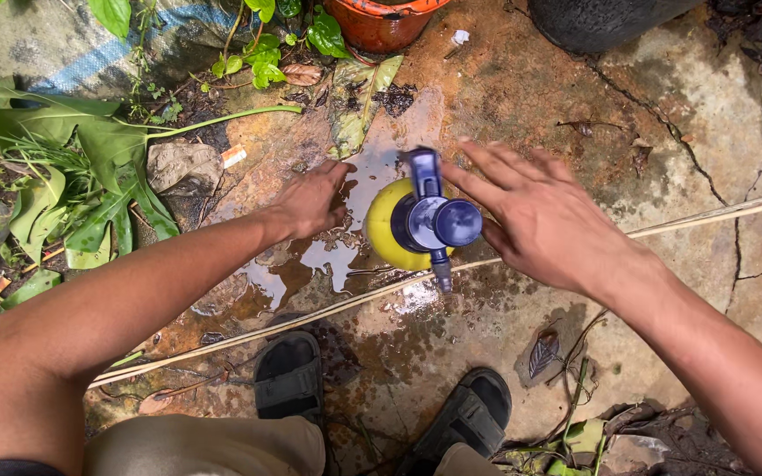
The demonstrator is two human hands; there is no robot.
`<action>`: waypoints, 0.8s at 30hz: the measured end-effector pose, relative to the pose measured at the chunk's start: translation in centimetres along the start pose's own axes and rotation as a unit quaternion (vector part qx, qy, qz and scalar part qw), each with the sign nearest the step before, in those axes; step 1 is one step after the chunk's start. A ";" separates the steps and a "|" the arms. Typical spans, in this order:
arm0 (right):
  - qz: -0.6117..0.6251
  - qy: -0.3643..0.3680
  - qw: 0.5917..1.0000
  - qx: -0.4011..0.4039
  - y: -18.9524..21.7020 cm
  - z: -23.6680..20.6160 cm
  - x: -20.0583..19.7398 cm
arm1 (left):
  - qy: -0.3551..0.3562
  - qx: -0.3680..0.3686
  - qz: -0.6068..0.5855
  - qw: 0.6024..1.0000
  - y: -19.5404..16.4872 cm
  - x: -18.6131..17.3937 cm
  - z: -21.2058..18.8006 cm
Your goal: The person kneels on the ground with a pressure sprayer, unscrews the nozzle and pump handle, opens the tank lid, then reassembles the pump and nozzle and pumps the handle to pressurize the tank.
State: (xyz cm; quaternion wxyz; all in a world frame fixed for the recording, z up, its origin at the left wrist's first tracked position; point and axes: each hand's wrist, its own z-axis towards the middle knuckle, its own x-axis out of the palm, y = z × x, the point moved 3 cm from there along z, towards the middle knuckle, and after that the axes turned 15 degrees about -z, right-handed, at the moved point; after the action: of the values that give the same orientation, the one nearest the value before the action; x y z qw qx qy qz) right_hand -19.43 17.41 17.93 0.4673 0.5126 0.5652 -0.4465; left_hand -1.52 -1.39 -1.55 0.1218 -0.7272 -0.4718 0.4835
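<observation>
Both hands are hovering around a yellow pressure sprayer that is standing upright on wet, cracked stone ground. Neither is gripping anything: the left hand is sitting just left of the sprayer with its fingers loosely spread and pointing up the frame, apart from the yellow tank, while the right hand is lying open and flat, fingers stretched toward the blue pump head, very close to it; whether the fingertips are touching it cannot be told from this angle. The pump head is covering most of the tank from above, with its blue handle pointing away from the person and a short nozzle pointing back toward them. A puddle is spreading over the stone beside and beyond the sprayer. A pale thin stick or cane is lying slantwise across the ground, passing just below the sprayer. Nearer the person, two dark sandals are showing on the feet. Further out, an orange pot is standing at the top edge, a dark tub beside it, and broad green leaves are crowding the left side.
</observation>
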 end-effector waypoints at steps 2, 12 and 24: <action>0.142 0.050 0.989 -0.018 -0.5 1.1 1.4 | -0.015 -0.004 -0.025 1.000 -0.6 -0.5 0.7; 0.213 -0.002 0.977 0.030 2.4 0.8 0.6 | -0.006 0.005 -0.001 1.000 -0.2 0.6 -0.1; 0.247 -0.164 0.951 0.087 -3.3 -4.5 -9.1 | -0.032 0.060 0.009 0.998 -1.3 0.0 -1.6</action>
State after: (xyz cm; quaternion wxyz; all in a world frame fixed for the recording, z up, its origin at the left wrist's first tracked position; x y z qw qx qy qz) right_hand -22.66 20.13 27.73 0.6029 0.5947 0.2950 -0.4424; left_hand -0.93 -0.25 0.09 0.1461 -0.7070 -0.4391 0.5348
